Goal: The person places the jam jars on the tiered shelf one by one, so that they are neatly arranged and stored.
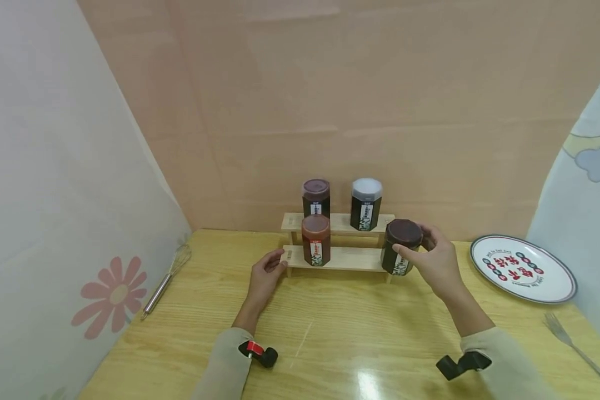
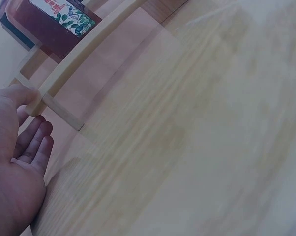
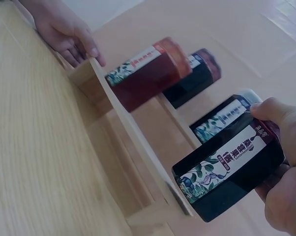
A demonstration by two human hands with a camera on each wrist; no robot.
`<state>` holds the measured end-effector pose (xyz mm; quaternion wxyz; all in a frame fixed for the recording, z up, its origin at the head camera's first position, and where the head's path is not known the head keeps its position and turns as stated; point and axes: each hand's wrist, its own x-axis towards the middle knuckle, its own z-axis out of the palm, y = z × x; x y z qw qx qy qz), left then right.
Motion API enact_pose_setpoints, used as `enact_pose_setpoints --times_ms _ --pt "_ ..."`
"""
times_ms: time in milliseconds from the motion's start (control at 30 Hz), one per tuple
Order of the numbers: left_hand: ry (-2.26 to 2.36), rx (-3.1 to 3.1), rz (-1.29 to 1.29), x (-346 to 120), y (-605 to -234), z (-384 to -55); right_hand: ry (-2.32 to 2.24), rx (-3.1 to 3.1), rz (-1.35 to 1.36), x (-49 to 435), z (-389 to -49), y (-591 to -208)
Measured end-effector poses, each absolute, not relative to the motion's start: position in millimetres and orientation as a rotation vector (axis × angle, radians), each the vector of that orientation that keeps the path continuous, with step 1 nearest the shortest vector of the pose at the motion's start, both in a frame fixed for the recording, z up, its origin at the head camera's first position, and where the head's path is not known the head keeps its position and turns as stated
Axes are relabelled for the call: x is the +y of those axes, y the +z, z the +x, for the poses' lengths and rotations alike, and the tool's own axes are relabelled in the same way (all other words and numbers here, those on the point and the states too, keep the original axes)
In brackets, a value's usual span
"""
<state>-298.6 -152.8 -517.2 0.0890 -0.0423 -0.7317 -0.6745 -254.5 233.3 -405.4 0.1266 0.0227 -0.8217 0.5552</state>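
Note:
My right hand (image 1: 437, 261) grips a dark-lidded jar (image 1: 399, 255), thumb in front and fingers behind, at the right end of the lower tier of a two-step wooden rack (image 1: 352, 258). The jar's label and dark body show in the right wrist view, its base close to the board's end; I cannot tell whether they touch. My left hand (image 1: 266, 275) pinches the left end of the lower board, its other fingers curled below. A red-brown jar (image 1: 316, 244) stands on that tier. Behind, a purple-lidded jar (image 1: 315, 191) and a white-lidded jar (image 1: 366, 205) stand on the upper tier.
A whisk (image 1: 165, 286) lies at the left of the wooden table (image 1: 340, 344). To the right are an oval plate (image 1: 555, 278) with red characters and a fork (image 1: 572, 344). A beige cloth backdrop (image 1: 360, 100) hangs right behind the rack.

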Motion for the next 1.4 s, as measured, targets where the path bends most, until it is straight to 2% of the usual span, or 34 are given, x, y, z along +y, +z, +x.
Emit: enact_pose_setpoints --times_ms 667,867,1133,1400 --pt "-2.000 -2.186 -0.150 -152.6 -517.5 -298.0 1.733 -2.340 0.149 184.9 -270.6 -415.9" --pt "-2.019 -2.194 -0.145 -153.3 -517.5 -297.6 1.714 -2.374 0.225 190.3 -268.8 -419.3" --pt "-1.988 -2.215 -0.153 -154.8 -518.9 -297.7 1.735 -2.270 0.393 203.5 -265.7 -443.2" --pt "-2.012 -2.212 -0.154 -154.7 -517.9 -298.0 1.756 -2.208 0.368 196.5 -269.2 -446.6"
